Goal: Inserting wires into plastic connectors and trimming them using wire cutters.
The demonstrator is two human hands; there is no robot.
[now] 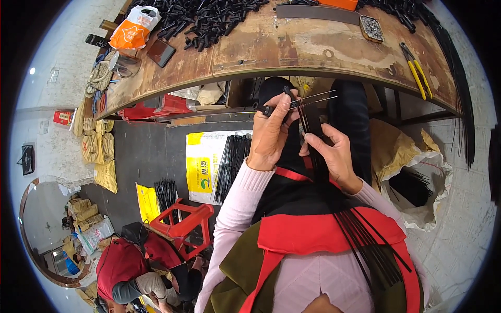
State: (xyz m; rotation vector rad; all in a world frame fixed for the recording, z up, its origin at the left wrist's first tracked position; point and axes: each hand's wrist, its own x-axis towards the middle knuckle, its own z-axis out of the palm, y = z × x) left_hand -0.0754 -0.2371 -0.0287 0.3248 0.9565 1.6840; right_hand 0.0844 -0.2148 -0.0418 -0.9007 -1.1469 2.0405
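Observation:
My left hand [270,133] is closed around a small black plastic fitting [264,109], its fingers up at the upper end of the work above my lap. Thin rods [321,97] with shiny lengths stick out to the right beside those fingertips. My right hand [334,154] pinches a bundle of long thin black rods [319,164]. The bundle runs down over my red and black apron [308,232], and its loose ends [373,250] fan out at the lower right. How the rods meet the fitting is partly hidden by my fingers.
Ahead is a worn wooden table [250,49] with heaped black plastic parts [209,21], a tin of small metal pieces [371,28], yellow-handled pliers [417,73] and a phone [160,53]. An open sack [412,182] stands right; a red stool [185,224] and a person [125,266] are left.

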